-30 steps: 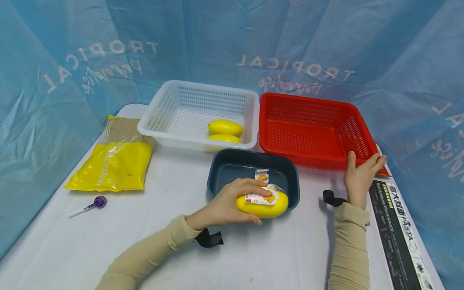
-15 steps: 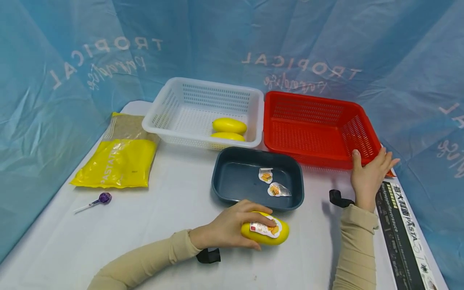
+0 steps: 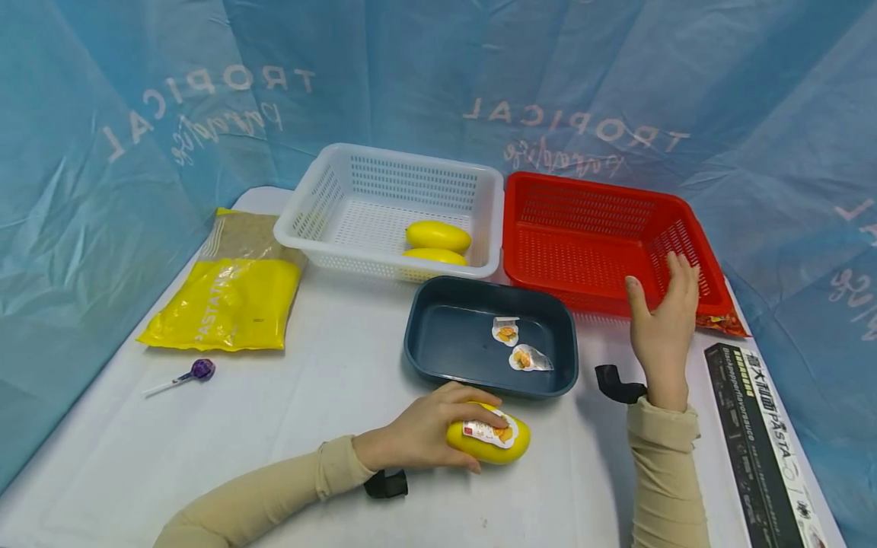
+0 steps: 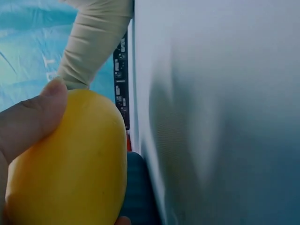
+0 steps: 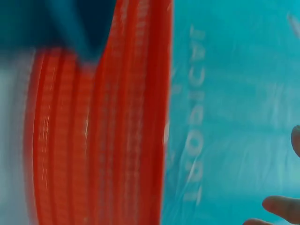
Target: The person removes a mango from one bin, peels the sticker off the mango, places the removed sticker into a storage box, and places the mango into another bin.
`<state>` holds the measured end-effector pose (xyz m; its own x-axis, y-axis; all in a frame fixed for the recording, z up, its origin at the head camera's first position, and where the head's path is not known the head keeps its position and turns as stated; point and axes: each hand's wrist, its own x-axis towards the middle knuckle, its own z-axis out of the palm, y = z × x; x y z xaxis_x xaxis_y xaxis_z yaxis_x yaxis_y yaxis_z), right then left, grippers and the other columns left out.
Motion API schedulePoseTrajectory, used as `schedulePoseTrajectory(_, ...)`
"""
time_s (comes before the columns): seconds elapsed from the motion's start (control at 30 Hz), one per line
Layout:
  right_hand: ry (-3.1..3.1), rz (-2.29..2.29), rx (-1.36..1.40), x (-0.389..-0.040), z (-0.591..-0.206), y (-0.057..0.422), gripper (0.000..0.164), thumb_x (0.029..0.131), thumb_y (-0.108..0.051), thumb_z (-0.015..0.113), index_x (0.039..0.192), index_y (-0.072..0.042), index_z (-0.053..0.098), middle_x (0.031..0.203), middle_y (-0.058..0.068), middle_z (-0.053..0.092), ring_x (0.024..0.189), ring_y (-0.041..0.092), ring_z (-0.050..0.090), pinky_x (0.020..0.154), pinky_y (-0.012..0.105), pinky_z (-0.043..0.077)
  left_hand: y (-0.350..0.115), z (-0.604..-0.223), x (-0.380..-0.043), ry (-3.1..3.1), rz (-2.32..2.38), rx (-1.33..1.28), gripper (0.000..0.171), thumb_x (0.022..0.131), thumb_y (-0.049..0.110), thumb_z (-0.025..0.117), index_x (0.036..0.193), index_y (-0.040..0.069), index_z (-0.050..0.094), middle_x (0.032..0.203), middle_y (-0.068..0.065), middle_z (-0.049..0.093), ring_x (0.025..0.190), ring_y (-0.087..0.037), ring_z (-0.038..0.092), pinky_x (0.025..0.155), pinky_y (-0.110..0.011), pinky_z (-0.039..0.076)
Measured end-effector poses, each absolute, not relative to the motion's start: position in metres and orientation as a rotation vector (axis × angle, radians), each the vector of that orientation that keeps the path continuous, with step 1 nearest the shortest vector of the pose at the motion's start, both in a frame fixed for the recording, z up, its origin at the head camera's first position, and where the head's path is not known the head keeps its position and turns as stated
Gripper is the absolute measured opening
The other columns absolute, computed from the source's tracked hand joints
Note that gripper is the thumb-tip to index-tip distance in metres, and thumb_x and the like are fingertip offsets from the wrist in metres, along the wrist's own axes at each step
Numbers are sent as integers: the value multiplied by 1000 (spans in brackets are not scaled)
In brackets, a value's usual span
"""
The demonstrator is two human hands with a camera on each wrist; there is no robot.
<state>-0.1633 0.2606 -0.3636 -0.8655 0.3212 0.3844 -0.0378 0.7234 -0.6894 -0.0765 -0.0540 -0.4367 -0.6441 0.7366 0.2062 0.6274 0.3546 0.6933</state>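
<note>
In the head view my left hand (image 3: 432, 428) holds a yellow mango (image 3: 503, 450) with a white label, in front of the dark blue tray (image 3: 452, 374). The fingers lie over its top and label, and the thumb is on its near side. The left wrist view shows the mango (image 4: 75, 164) large, with the thumb (image 4: 35, 117) against it. My right hand (image 3: 661, 335) is raised near the front right of the red basket (image 3: 575, 255), fingers spread and nothing in them. Two small stickers (image 3: 505, 332) with orange pictures lie inside the tray.
A white basket (image 3: 318, 247) with two mangoes (image 3: 438, 236) stands behind the tray. On the left lie a yellow pasta bag (image 3: 236, 304) and a purple lollipop (image 3: 202, 370). A long black pasta box (image 3: 760, 441) and a red packet (image 3: 722, 323) lie on the right.
My left hand has carried the mango from over the tray toward the front edge, then slightly left. The right hand has come away from the red basket's corner and moved left.
</note>
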Motion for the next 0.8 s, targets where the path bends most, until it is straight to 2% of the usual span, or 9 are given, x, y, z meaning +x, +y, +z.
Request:
schedulePoseTrajectory(0.17,-2362,1049,108,-153,-362,232,58,93,-21,63,145,-7,42,150,16,41,137,34,39,110,59,34,-56,-440,-76,2460,1154,1173,56,72,30,85,124,32,64,141,6,53,125,-18,47,103,-39,44)
schedulePoseTrajectory(0.3,-2353,1073,316,-144,-364,213,49,92,-12,64,138,-5,52,137,17,55,123,33,53,105,28,42,-58,-444,-76,2465,1143,1130,58,72,30,85,126,31,63,141,5,53,126,-18,47,104,-39,44)
schedulePoseTrajectory(0.4,-2377,1076,429,-136,-366,201,43,91,-8,65,132,-5,57,124,16,63,111,28,59,94,7,38,-61,-447,-76,2467,1147,1090,63,72,29,86,130,28,60,141,6,53,127,-17,48,106,-40,43)
schedulePoseTrajectory(0.63,-2440,1067,618,-120,-369,181,37,87,-3,68,124,-8,63,99,7,67,88,14,61,80,10,44,-66,-449,-76,2451,1170,992,82,71,29,87,142,20,47,141,3,52,127,-16,49,108,-41,41)
schedulePoseTrajectory(0.8,-2480,1117,899,-107,-374,172,28,84,-1,71,110,-8,67,100,3,68,86,9,60,76,20,52,-70,-450,-76,2372,1258,915,89,71,27,87,146,15,40,143,-1,49,125,-17,49,109,-39,41)
